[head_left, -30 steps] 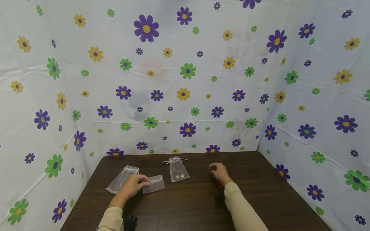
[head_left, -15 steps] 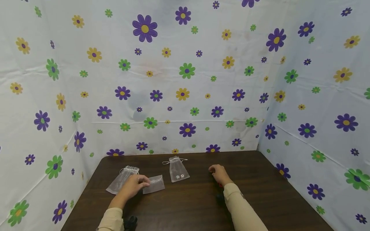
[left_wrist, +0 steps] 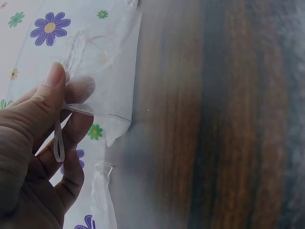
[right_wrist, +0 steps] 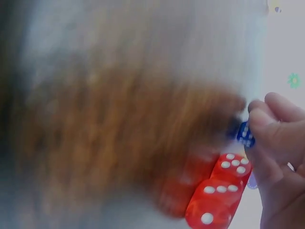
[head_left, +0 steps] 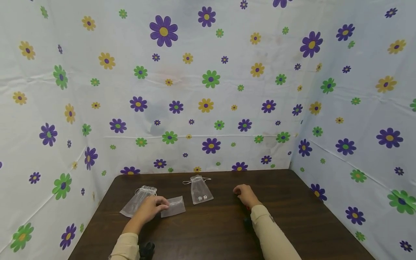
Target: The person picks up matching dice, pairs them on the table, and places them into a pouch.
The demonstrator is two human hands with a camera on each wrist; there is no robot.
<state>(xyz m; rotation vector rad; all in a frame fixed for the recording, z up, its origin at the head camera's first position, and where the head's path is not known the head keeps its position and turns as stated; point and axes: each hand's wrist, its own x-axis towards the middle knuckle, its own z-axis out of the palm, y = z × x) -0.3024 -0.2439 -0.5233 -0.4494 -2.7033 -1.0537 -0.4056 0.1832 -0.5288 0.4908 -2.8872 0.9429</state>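
Observation:
In the head view my left hand (head_left: pixel 151 207) is at the left of the table, holding a small sheer drawstring pouch (head_left: pixel 173 207). Thumb and fingertips pinch its gathered neck in the left wrist view, where a cord loop (left_wrist: pixel 58 143) hangs down. My right hand (head_left: pixel 247 196) is low over the table's right half. Its thumb and fingers pinch a small blue die (right_wrist: pixel 245 135) close to the tabletop, partly covered by the thumb. Nearer that camera stand red dice (right_wrist: pixel 214 193) in a row, mostly hidden under the wrist in the head view.
A second sheer pouch (head_left: pixel 138 202) lies beside my left hand. Further back, another pouch (head_left: pixel 199 189) with white dice (head_left: pixel 203 198) at its bottom lies flat. The dark wooden table (head_left: pixel 211 234) meets a flower-printed cloth wall (head_left: pixel 208 155) at its back edge.
My right hand has shifted slightly left, and less of the red dice shows under its wrist. The left hand and the pouches keep their places.

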